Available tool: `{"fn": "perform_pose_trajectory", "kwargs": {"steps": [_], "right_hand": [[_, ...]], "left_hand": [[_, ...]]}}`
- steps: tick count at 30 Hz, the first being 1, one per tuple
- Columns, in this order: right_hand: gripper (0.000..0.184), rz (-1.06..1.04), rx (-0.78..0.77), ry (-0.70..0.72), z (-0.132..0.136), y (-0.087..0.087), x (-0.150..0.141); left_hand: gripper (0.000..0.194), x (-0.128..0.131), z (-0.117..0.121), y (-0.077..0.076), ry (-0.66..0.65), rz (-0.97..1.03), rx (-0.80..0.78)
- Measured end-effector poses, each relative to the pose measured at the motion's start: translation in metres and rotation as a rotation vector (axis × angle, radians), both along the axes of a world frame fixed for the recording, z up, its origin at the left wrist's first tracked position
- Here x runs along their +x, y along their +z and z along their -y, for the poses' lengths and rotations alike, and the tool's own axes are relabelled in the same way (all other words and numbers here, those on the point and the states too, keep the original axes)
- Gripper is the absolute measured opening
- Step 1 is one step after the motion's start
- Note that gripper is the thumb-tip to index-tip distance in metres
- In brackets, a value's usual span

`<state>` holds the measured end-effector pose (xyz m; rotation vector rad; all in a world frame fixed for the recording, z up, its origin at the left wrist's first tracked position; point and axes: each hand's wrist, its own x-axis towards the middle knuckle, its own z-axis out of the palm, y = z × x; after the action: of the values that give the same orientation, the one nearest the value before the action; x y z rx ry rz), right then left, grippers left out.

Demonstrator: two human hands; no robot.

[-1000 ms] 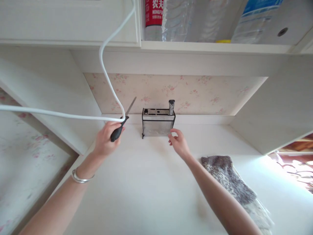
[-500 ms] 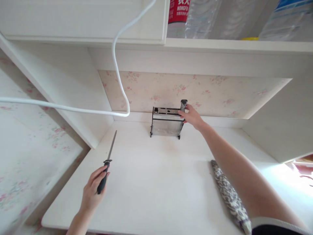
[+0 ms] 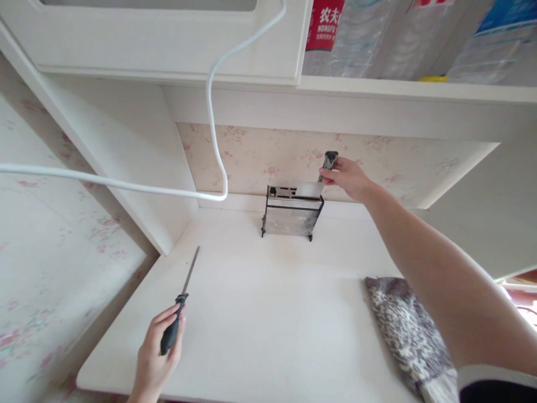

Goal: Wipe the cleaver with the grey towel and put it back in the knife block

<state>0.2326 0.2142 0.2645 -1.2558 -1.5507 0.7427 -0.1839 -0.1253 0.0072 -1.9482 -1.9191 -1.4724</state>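
My left hand (image 3: pixel 154 348) is wrapped round the black handle of a sharpening steel (image 3: pixel 170 334) low at the left, its thin grey rod pointing up and away over the counter. At the back, my right hand (image 3: pixel 349 178) grips the dark, patterned handle of a kitchen knife (image 3: pixel 309 190). A wide, flat blade shows above the slotted top of a knife rack (image 3: pixel 292 221); its lower part is hidden inside. The rack has clear sides and a black frame, and stands upright against the back wall.
A grey-and-white knitted cloth (image 3: pixel 409 330) lies on the white counter (image 3: pixel 260 313) at the right, partly behind my right forearm. A white cable (image 3: pixel 213 123) hangs in front at the left. Plastic bottles (image 3: pixel 356 42) stand on the shelf above.
My right hand has gone from beside the rack to the knife handle and has lifted the knife partway out. My left hand has moved down and towards me with the sharpening steel.
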Motion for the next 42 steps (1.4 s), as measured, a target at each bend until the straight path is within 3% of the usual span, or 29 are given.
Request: {"fn": "perform_pose_trajectory", "kwargs": {"steps": [4, 8, 11, 16, 19, 22, 26, 30, 35, 38, 42], "right_hand": [[0.025, -0.004, 0.118, 0.04, 0.01, 0.039, 0.006], [0.042, 0.022, 0.201, 0.047, 0.027, 0.062, 0.011], [0.046, 0.064, 0.32, 0.049, 0.045, 0.067, 0.012], [0.032, 0.037, 0.539, 0.062, 0.102, 0.058, -0.007], [0.028, -0.019, 0.613, -0.003, 0.151, 0.034, -0.029], [0.029, 0.045, 0.636, -0.058, 0.197, -0.004, -0.052], [0.045, 0.19, 0.817, 0.25, 0.233, -0.059, -0.082], [0.045, 0.297, 0.854, 0.517, 0.248, -0.113, -0.118], [0.036, 0.348, 0.789, 0.564, 0.259, -0.175, -0.161], [0.031, 0.378, 0.768, 0.581, 0.262, -0.2, -0.178], [0.025, 0.434, 0.761, 0.618, 0.262, -0.22, -0.195]], "left_hand": [[0.03, 0.0, 0.004, 0.001, 0.083, -0.097, -0.045], [0.032, -0.012, 0.007, -0.004, 0.054, -0.248, -0.079], [0.032, -0.023, 0.009, -0.006, -0.014, -0.326, -0.122], [0.038, -0.037, 0.013, -0.009, -0.124, -0.356, -0.224], [0.05, -0.039, 0.013, -0.009, -0.125, -0.34, -0.247], [0.054, -0.038, 0.013, -0.009, -0.142, -0.323, -0.274], [0.051, -0.037, 0.013, -0.012, -0.172, -0.31, -0.283], [0.053, -0.041, 0.013, -0.015, -0.164, -0.288, -0.322], [0.047, -0.045, 0.009, -0.01, -0.101, -0.262, -0.363], [0.037, -0.047, 0.006, -0.007, -0.055, -0.222, -0.338], [0.032, -0.048, 0.004, -0.008, -0.053, -0.171, -0.3]]}}
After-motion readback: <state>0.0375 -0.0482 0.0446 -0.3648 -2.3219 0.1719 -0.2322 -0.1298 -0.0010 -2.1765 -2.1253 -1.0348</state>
